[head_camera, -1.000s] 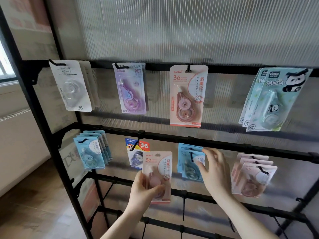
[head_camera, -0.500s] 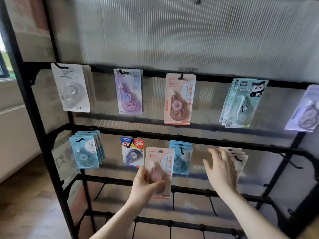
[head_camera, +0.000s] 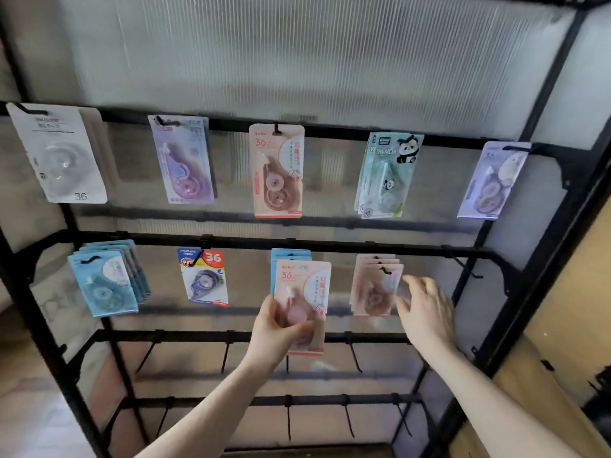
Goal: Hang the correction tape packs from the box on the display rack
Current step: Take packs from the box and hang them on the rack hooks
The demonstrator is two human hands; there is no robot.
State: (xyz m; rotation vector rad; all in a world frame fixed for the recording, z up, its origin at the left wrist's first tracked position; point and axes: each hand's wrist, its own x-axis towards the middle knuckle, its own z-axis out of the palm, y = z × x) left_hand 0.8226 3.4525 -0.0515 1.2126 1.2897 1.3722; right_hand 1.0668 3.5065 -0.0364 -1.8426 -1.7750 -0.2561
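Observation:
My left hand grips a pink correction tape pack marked 36 by its lower half, upright in front of the blue packs on the middle rail of the black display rack. My right hand is open, fingers spread, right beside the stack of pale pink packs hanging on the same rail; contact is unclear. A matching pink pack hangs on the top rail. The box is out of view.
The top rail also carries a white pack, a purple pack, panda packs and a lilac pack. Light blue packs and a yellow-blue pack hang on the middle rail. The lower rails have bare hooks.
The view has swung right. My right hand left the blue packs and moved right to the pale pink stack. My left hand kept its grip and carried the pink pack in front of the blue packs.

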